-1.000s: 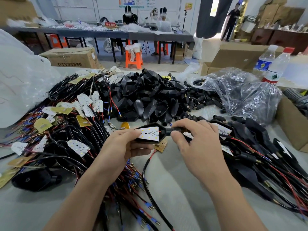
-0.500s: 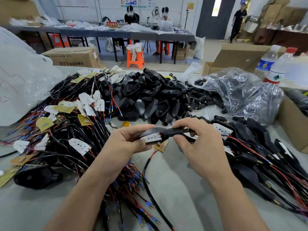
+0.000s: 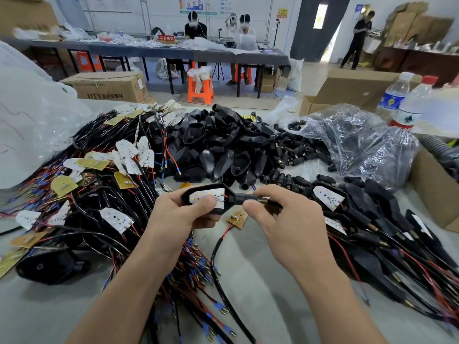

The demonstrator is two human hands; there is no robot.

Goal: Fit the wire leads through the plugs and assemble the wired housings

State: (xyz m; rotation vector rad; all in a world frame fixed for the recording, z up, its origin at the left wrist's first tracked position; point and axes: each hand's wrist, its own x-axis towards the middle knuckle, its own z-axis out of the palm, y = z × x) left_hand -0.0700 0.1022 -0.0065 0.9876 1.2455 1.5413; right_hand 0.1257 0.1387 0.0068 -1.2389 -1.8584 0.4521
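The left hand (image 3: 173, 217) is gripping a black housing (image 3: 232, 200), its fingers (image 3: 207, 219) curling under it and the thumb pressing on its white LED board (image 3: 198, 196). At 3 o'clock, the right hand (image 3: 290, 224) is pinching the black plug (image 3: 244, 198) at the housing's neck. Both are being held above the desk (image 3: 248, 281), with empty housings (image 3: 223, 145) lying heaped at 12 o'clock.

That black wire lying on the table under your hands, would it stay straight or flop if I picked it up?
Probably floppy: the black wire lies in a loose curve on the table. Likely light too, since it is thin. Its loose end might swing and snag the wire pile beside it.
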